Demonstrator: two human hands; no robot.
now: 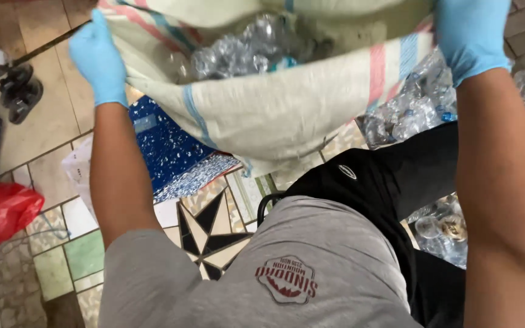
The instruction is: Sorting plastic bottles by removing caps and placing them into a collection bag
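As gloved hands grip, woven sack sags.

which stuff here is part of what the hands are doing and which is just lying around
In hand:
- left hand, gripping the sack rim
- right hand, gripping the sack rim
- woven sack
- clear plastic bottles inside it

Lying about:
- red plastic bag
- blue patterned sheet
- loose bottles on the floor

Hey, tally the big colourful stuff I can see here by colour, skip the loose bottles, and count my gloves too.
Blue gloves: 2, on the left hand and right hand
Striped beige sack: 1
Red bag: 1
Blue speckled sheet: 1
Total: 5
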